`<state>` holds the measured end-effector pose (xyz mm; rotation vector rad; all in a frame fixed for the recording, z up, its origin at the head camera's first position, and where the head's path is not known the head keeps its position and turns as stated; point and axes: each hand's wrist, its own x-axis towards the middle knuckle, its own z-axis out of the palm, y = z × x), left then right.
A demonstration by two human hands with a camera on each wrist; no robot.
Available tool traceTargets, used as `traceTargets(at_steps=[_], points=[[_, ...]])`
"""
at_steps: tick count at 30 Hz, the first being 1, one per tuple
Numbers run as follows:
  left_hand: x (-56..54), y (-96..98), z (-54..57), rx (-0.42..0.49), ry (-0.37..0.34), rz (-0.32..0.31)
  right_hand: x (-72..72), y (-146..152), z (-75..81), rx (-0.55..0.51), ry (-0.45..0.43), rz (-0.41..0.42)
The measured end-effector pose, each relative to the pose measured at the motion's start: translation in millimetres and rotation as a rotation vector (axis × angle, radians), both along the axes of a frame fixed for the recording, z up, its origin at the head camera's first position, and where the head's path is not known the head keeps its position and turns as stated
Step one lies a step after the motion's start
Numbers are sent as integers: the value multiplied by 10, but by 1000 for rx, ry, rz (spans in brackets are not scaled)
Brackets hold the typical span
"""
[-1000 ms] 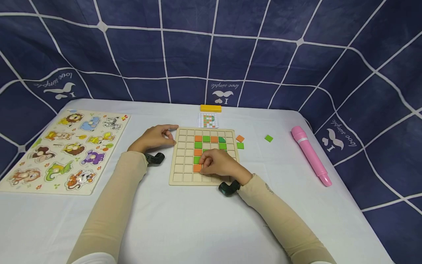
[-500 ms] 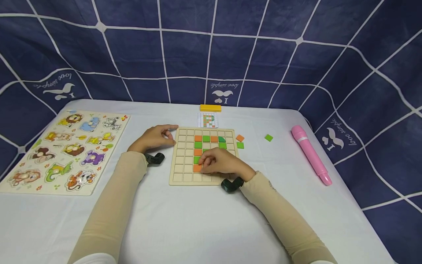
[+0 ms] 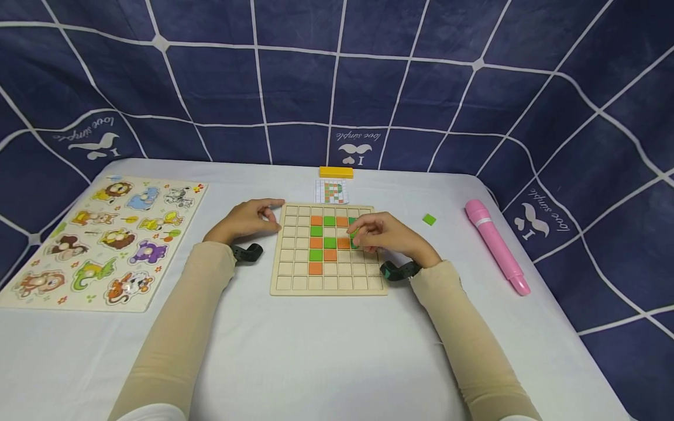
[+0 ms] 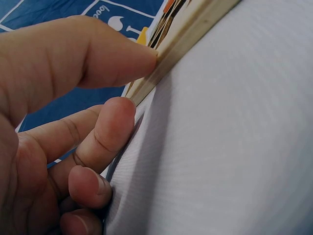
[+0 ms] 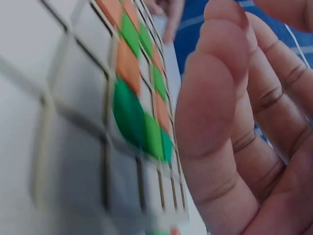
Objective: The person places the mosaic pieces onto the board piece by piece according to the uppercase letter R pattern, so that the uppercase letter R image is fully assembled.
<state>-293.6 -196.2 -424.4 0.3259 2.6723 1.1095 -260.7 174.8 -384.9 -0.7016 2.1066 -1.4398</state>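
A wooden grid board lies mid-table with orange and green tiles in several of its cells, among them an orange tile. At its left edge is my left hand, index finger reaching to the far corner. The thumb touches the side of the board in the left wrist view, other fingers loosely bent. My right hand hovers over the board's right side, fingers loosely bent, with no tile visible in them. In the right wrist view its fingers stand beside a dark green rounded tile.
A pattern card and a yellow block lie behind the board. One loose green tile sits to the right, before a pink microphone-shaped toy. An animal puzzle board takes up the left side.
My right hand has moved right and away from me, uncovering orange and green tiles mid-board. It now covers the two loose tiles beside the board. My left hand stays put.
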Motion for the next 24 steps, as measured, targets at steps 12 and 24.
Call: traceTargets(at_steps=[12, 24], points=[[11, -2, 9, 13, 7, -2, -178, 596, -86, 1, 33, -269], [18, -8, 8, 13, 16, -10, -255, 825, -323, -19, 47, -369]])
